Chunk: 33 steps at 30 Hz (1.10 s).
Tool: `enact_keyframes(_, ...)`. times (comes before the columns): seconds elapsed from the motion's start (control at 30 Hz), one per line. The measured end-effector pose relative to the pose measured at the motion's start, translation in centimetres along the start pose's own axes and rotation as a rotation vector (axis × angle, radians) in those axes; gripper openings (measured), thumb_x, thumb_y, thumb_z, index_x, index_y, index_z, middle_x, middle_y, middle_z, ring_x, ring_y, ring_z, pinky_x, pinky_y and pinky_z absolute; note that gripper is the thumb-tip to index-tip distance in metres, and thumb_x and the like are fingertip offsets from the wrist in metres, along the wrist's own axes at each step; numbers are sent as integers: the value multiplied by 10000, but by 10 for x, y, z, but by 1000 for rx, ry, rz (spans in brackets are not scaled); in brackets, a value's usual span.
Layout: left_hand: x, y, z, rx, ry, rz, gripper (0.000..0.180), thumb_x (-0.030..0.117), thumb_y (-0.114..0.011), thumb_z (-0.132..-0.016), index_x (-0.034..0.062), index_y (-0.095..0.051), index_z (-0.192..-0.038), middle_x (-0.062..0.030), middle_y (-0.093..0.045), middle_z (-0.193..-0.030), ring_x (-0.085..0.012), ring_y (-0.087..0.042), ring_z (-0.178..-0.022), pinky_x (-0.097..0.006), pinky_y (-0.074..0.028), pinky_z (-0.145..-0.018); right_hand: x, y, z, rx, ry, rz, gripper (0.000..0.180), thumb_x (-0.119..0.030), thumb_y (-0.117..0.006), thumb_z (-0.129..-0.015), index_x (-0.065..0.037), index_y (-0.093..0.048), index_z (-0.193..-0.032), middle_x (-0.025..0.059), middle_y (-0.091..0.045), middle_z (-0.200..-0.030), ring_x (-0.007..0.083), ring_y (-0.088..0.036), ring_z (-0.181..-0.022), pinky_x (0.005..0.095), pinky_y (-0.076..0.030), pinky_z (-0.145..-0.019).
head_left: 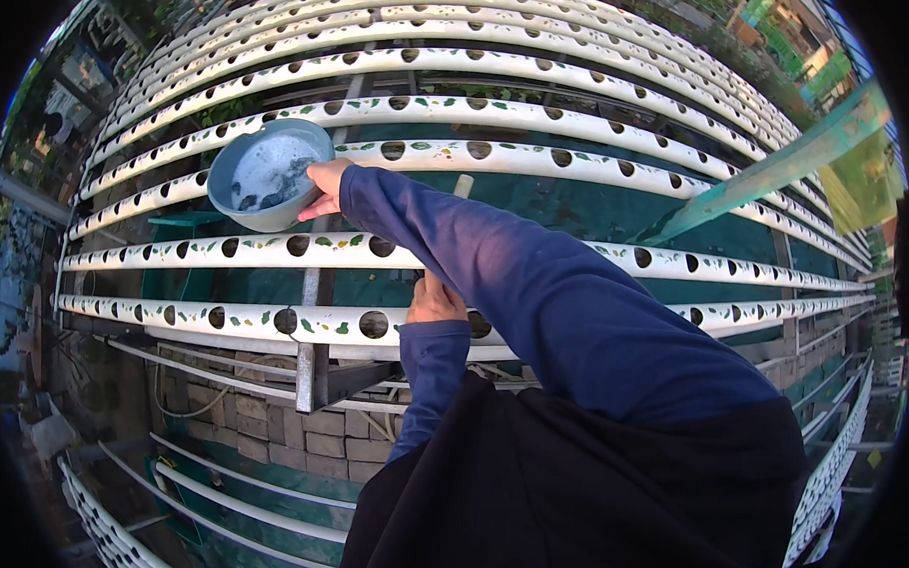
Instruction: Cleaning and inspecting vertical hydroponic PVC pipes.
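Note:
My right hand [323,188] grips the right side of a round blue-grey basin [282,215], thumb near the rim. The basin sits over the white pipes at the left; whether they bear its weight I cannot tell. Inside are white suds [270,162] and dark patches I cannot make out. My left hand [435,301] is closed beside the nearer white pipes [351,326], its fingertips partly behind my right sleeve. Beyond that sleeve a short pale stick end [463,187] shows; whether it reaches my left hand is hidden.
Rows of white pipes [530,161] with round holes and painted green leaves stretch across on metal supports [307,364]. A slanting green post [771,163] stands at the right. Paving bricks [300,435] and thin white rails [253,521] lie below, nearer me.

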State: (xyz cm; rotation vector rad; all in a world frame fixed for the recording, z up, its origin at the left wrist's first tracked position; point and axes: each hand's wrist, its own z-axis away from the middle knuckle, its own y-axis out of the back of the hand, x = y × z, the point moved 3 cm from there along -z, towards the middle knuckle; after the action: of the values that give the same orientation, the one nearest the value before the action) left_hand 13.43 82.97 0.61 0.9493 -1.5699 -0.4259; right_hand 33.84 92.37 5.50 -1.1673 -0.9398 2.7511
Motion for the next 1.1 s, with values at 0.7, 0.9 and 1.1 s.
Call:
enact_keyframes(0.7, 166, -24, 59, -9, -101, 170, 306, 197, -458, -955, 20, -530, -1193, -165, -613, -742, -214, -573, -594, -317, -442, -559, 11, 435, 595, 639, 323, 121, 514, -117, -439, -853, 60, -245, -1296, 249, -494, -1149, 361, -641, -890, 421, -577, -750)
enact_keyframes(0.9, 260, -85, 117, -129, -154, 228, 320, 176, -462, -952, 6, -520, -1216, -157, -610, -752, -196, -566, -605, -297, -451, -569, 3, 556, 655, 819, 361, 2, 518, -85, -418, -839, 58, -234, -1301, 271, -510, -1100, 377, -644, -841, 430, -580, -728)
enact_keyframes(1.1, 343, -158, 163, -294, -277, 227, 311, 141, -461, -940, 24, -511, -1224, -176, -611, -783, -270, -591, -639, -349, -465, -587, -15, 649, 652, 786, 352, 90, 478, -83, -435, -813, 22, -323, -1266, 199, -497, -1120, 370, -637, -866, 447, -583, -711)
